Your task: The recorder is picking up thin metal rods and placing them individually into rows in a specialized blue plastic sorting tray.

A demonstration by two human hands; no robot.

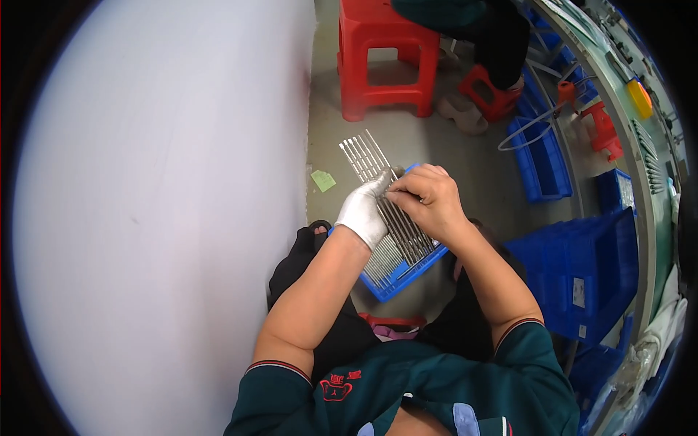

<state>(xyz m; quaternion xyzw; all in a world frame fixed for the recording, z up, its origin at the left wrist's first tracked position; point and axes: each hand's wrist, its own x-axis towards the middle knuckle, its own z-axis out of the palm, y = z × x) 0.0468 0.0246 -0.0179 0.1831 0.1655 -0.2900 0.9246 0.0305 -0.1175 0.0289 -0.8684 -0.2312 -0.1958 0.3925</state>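
Observation:
A fanned row of several long, thin metal rods lies across my left hand, which wears a white glove. Its fingers are closed around the rods, mostly hidden by them. The rods' upper ends look light and banded, while the lower parts are darker. Bare, my right hand has thumb and fingers pinched at the right side of the row, at one metal rod. Below both hands, a blue tray between my knees holds more thin metal rods, lying side by side.
A white wall runs along my left. Ahead stands a red stool, near another person's dark-clothed leg. A green paper scrap lies on the floor. Blue bins and a long workbench line the right side.

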